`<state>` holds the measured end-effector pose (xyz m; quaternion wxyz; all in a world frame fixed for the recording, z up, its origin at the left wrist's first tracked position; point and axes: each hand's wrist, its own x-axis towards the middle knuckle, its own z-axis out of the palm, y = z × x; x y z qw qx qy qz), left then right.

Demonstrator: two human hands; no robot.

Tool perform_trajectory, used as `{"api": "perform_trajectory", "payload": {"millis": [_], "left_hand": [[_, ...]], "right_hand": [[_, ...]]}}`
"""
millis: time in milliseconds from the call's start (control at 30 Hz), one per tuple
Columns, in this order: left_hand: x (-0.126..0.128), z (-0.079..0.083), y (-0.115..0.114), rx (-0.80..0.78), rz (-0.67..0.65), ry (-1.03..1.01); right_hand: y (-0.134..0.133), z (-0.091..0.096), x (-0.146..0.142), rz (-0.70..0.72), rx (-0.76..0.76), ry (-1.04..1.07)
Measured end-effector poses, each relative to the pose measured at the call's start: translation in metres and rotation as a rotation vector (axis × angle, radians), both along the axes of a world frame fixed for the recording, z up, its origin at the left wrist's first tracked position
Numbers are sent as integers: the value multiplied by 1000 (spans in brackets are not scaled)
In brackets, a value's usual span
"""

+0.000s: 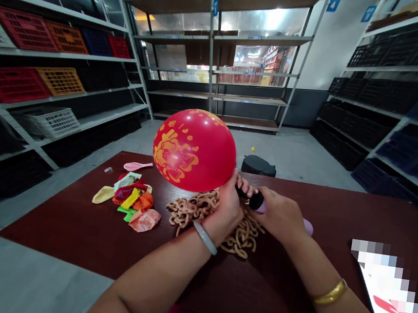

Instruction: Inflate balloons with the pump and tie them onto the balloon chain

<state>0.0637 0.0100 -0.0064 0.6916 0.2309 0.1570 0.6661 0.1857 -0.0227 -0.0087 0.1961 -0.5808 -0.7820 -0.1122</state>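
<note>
Steel shelves [225, 65] ring the room from 9 through 12 to 3 o'clock. Those at 9 carry ribbed plastic crates [13, 82] in red, orange and white, and those at 3 hold dark ones.

The bench [66, 230] fills the lower half of the view. It is a flat slab with a dull, dark red-brown wood grain.

The balloon [194, 149] floats just above the bench, slightly to 11 o'clock of centre. It is blown up round and taut, made of glossy red rubber with a yellow flower print. Its neck points down towards 4 o'clock, into the left hand.

The left hand [226, 211] is closed, with the fingers pinched round that neck where it meets the pump. A smooth pale bangle [205, 238] sits on its wrist.

The right hand [280, 216], just at 3 o'clock of the left, is wrapped tight round the pump [257, 200]. The pump is a slim tube with a black tip and a lilac tail. A gold bangle [329, 293] circles that wrist.

Under both hands lies a heap of tan links [190, 208], curled and knobbly. At 9 o'clock of it is a limp pile of flat balloons [131, 198] in yellow, red, green and orange, all wrinkled. One pink balloon [136, 166] lies alone at 11 o'clock of the pile.

A black rounded lump [258, 165] sits on the floor past the bench's far edge.
</note>
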Motion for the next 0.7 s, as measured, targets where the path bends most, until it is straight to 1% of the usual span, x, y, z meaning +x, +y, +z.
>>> {"api": "perform_trajectory", "payload": {"millis": [100, 200, 300, 433, 533, 600, 700], "left_hand": [[4, 0, -4, 2, 6, 8], [-4, 7, 0, -16, 14, 18], [-28, 20, 11, -9, 53, 25], [-74, 41, 28, 28, 164, -6], [-94, 49, 33, 12, 212, -6], [-96, 49, 33, 2, 220, 12], [-87, 44, 31, 21, 216, 3]], "right_hand": [[-1, 1, -3, -1, 11, 14], [1, -1, -2, 34, 3, 29], [5, -3, 1, 48, -9, 39], [10, -3, 9, 57, -5, 25], [12, -4, 14, 60, -3, 17], [12, -6, 17, 45, 0, 11], [12, -7, 18, 16, 2, -7]]}}
